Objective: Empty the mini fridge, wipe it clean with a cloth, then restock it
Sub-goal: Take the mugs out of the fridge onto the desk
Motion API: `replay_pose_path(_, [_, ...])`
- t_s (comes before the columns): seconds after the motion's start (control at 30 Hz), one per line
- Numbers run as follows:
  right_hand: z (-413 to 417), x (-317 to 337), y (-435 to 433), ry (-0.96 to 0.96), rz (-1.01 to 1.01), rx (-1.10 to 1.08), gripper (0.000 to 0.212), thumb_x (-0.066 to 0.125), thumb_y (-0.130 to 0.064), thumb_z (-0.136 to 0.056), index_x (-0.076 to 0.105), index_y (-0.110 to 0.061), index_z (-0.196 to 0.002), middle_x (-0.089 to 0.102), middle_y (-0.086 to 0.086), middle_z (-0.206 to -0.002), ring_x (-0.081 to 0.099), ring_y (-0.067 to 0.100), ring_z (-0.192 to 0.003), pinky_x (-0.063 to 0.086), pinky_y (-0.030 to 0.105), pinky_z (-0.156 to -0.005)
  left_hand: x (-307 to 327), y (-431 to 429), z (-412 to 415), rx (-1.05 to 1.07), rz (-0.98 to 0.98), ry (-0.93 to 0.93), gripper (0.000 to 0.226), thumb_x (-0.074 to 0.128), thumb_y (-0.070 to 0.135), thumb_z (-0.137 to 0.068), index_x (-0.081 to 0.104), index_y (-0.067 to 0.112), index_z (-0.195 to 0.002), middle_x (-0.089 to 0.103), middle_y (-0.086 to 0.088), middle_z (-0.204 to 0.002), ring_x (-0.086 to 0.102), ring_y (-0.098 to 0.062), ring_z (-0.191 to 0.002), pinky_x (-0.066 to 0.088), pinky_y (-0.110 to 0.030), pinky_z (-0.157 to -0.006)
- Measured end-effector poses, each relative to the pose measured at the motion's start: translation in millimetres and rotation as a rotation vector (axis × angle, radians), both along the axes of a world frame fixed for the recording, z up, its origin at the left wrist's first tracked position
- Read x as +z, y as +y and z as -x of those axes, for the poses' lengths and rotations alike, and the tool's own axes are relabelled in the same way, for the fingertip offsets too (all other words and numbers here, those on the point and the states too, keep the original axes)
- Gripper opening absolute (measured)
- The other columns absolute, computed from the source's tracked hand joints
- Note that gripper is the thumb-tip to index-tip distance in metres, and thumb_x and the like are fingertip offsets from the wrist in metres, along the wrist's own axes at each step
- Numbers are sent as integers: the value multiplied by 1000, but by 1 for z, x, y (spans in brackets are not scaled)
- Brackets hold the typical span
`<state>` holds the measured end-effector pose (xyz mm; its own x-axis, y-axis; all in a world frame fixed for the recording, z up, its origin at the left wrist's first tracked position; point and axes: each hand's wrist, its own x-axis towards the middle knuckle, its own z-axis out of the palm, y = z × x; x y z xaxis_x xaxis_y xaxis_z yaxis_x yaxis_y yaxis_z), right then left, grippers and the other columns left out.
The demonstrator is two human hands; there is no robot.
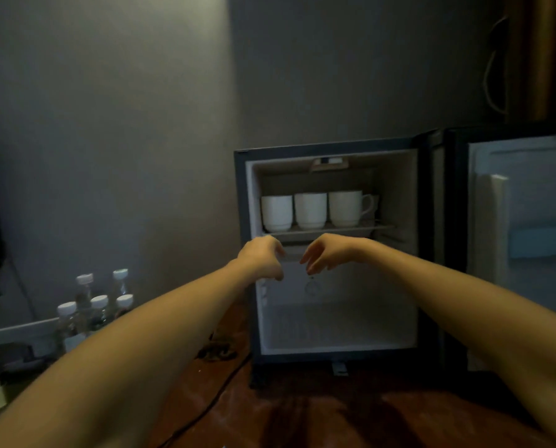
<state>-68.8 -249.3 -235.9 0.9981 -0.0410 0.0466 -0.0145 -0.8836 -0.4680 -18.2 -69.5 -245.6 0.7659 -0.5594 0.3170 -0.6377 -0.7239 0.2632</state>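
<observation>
Far left, five clear bottles [89, 305] with white caps stand upright in a tight group, well apart from the mini fridge, just behind a pale strip-shaped fitting [18, 334] whose detail is too dim to read. A dark cable [212, 405] runs across the reddish wooden worktop [302, 415] toward the fridge's base. The mini fridge [241, 253] stands on the worktop against the grey wall. Its door [522, 253] is swung fully open to the right. The left hand [263, 258] is raised in front of the cabinet opening, just below the front edge of the wire shelf [380, 228]. Its fingers are bent under and hidden behind the back of the hand, so the state of its grip cannot be told. The right hand [325, 253] hangs just beside it at the same height, not touching it. Its grip is slack, fingers drooping downward with nothing in them. On the wire shelf above both hands, three white cups [310, 210] stand upright in a row, close together; the rightmost shows its handle turned right. The lower compartment beneath the hands shows only its white liner. At upper right hangs a brownish curtain [541, 53].
</observation>
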Motion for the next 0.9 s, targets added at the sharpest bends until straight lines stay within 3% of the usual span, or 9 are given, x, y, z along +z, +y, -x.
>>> replay_pose_path(0.13, [17,10,-46,-138,-58,-128,33,72,-16,-86,66,-12,-118,69,4,-104,60,7,-81,48,22,-73,9,-42,3,-72,58,-11,66,80,16,-77,52,16,-137,58,-5,-131,57,-23,-118,49,-38,-98])
replay_pose_path(0.43, [-4,18,-121,-574,-335,-522,22,62,-9,-87,69,-5,-107,68,11,-101,63,26,-97,52,33,-80,10,-126,-9,-189,311,14,74,72,16,-84,34,14,-148,44,-8,-147,45,-26,-131,44,-31,-96])
replay_pose_path(0.53, [-27,20,-139,-679,-507,-557,28,65,-9,-86,67,-6,-114,68,13,-109,63,31,-102,54,43,-88,8,-142,-21,-219,360,24,76,69,20,-87,28,15,-151,39,-8,-151,42,-25,-134,42,-29,-98])
replay_pose_path(0.67, [-48,24,-139,-681,-555,-609,34,61,-17,-94,61,2,-122,60,23,-125,57,39,-116,48,39,-93,2,-156,-36,-258,425,74,69,64,25,-90,31,14,-150,49,-9,-141,51,-26,-124,43,-26,-87])
replay_pose_path(0.73, [-58,25,-136,-623,-483,-641,44,47,-30,-101,56,4,-128,54,26,-133,52,39,-122,42,36,-89,-3,-163,-43,-265,454,45,58,63,29,-91,41,15,-142,54,-9,-136,52,-27,-122,45,-30,-93])
replay_pose_path(0.8, [-66,26,-135,-581,-430,-688,48,35,-33,-105,50,2,-133,48,24,-140,47,38,-127,40,36,-94,-8,-169,-48,-247,419,3,61,61,29,-92,36,15,-145,48,-6,-142,48,-26,-127,43,-35,-101])
replay_pose_path(0.9, [-75,28,-135,-577,-472,-722,43,40,-28,-104,49,2,-133,49,22,-140,49,36,-126,40,38,-100,-14,-179,-55,-233,444,-33,68,62,30,-91,29,15,-150,43,-6,-147,43,-24,-133,40,-35,-106])
